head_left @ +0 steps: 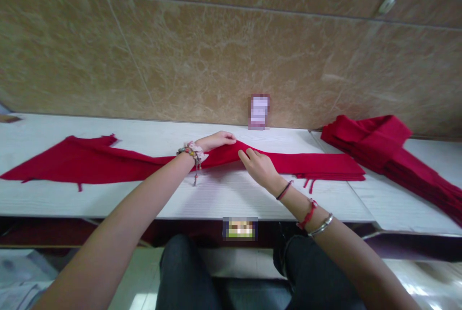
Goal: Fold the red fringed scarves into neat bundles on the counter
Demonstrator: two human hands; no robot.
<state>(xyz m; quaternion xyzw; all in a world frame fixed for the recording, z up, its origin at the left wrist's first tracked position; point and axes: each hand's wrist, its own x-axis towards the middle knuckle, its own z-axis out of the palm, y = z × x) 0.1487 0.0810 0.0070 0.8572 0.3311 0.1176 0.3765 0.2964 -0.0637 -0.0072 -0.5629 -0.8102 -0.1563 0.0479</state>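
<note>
A long strip of red fabric [90,163] lies lengthwise along the white table, its left end spread wide and its right end in flat stacked layers. Its middle is lifted off the surface between my hands. My left hand [218,141] pinches the far edge of the fabric, fingers pressed together. On the near side, my right hand [259,163] is closed with thumb and fingertips at the fabric's edge. Bracelets circle both wrists. Short red threads or strips hang from the fabric's near edge.
Another pile of folded red fabric [382,148] lies on the right, partly hanging toward the near edge. A pixelated upright card or phone [259,111] leans on the brown marbled wall [202,55]. The white table [224,201] has seams; an open shelf runs below it, above my knees.
</note>
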